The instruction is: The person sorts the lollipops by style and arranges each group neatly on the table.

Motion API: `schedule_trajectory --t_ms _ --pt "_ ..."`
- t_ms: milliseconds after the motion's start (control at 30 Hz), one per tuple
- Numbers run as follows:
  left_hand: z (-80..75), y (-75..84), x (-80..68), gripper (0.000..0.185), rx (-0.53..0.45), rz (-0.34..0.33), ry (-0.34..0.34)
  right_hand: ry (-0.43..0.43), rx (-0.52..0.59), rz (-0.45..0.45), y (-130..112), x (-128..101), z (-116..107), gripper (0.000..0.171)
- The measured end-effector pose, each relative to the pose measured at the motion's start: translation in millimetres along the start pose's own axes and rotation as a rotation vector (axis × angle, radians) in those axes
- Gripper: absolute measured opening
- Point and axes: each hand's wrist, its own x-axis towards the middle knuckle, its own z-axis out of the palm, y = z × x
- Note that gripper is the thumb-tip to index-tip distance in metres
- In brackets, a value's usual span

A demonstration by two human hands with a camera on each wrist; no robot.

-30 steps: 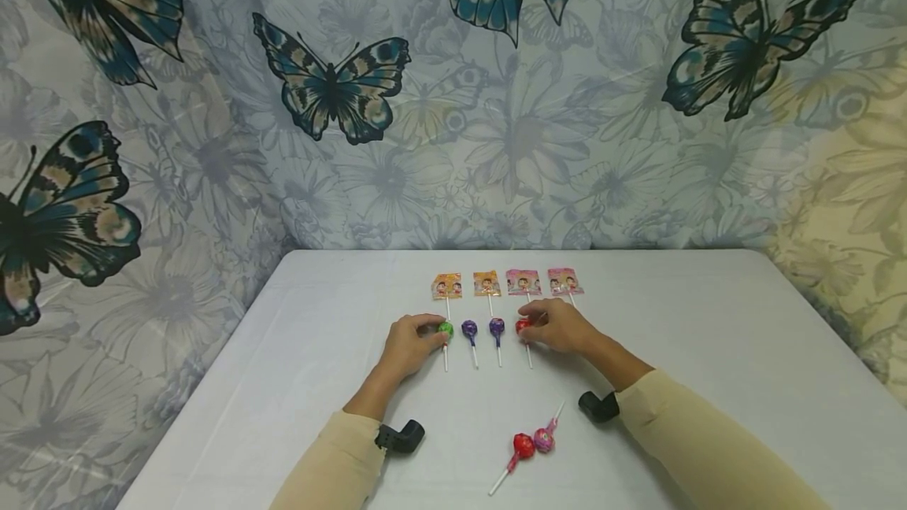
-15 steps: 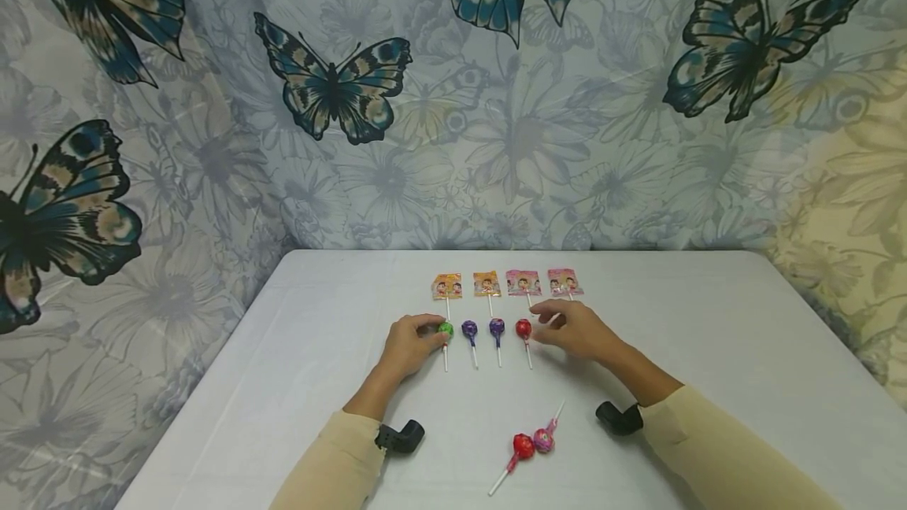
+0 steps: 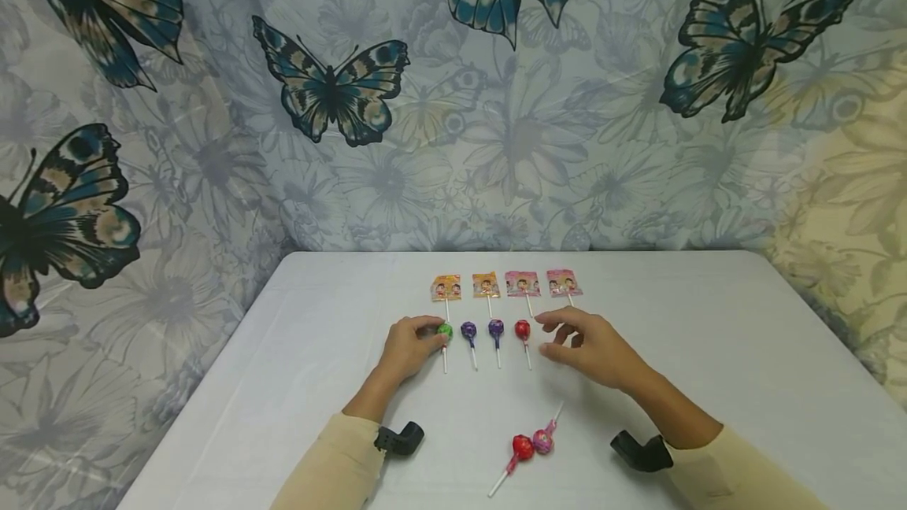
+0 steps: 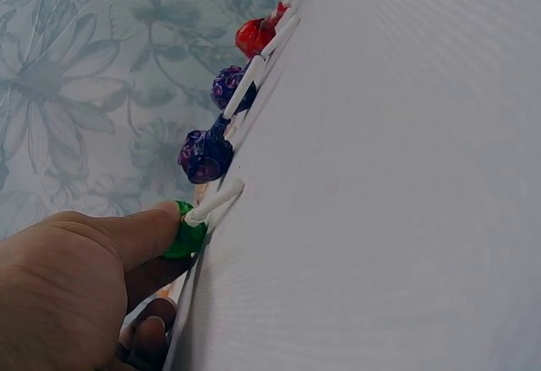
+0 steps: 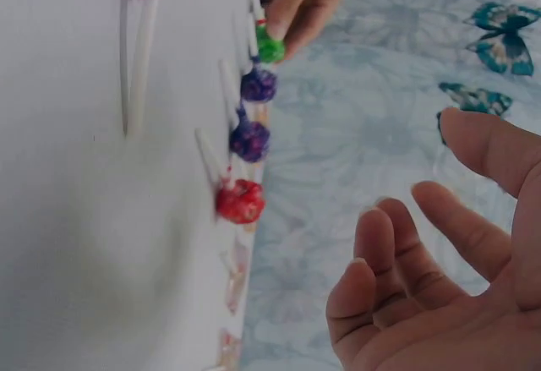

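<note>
My left hand pinches the green lollipop by its round head, thumb on the near side. In the left wrist view the green wrapper shows between thumb and fingers, its white stick pointing away over the table. To its right lie two purple lollipops and a red lollipop, lined up with sticks toward me. My right hand hovers just right of the red one, holding nothing. The right wrist view shows its fingers loosely bent and spread apart.
Behind the row, several flat-wrapped lollipops lie in a line: two in orange wrappers and two in pink wrappers. Nearer me, another red lollipop touches a pink lollipop. A butterfly-print cloth hangs behind the white table.
My right hand has let go of the red lollipop in the row and drawn back to the right, fingers spreading. My left hand stays on the green lollipop.
</note>
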Motion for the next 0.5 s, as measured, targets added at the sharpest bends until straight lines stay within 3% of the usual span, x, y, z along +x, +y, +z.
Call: schedule_trajectory --t_ms 267,500 --pt "0.5 0.0 -0.8 0.024 0.0 -0.015 0.001 0.018 0.016 -0.069 -13 -20 1 0.035" --pt "0.3 0.4 -0.3 0.024 -0.001 -0.002 0.001 0.028 0.026 -0.074 -21 -35 4 0.033"
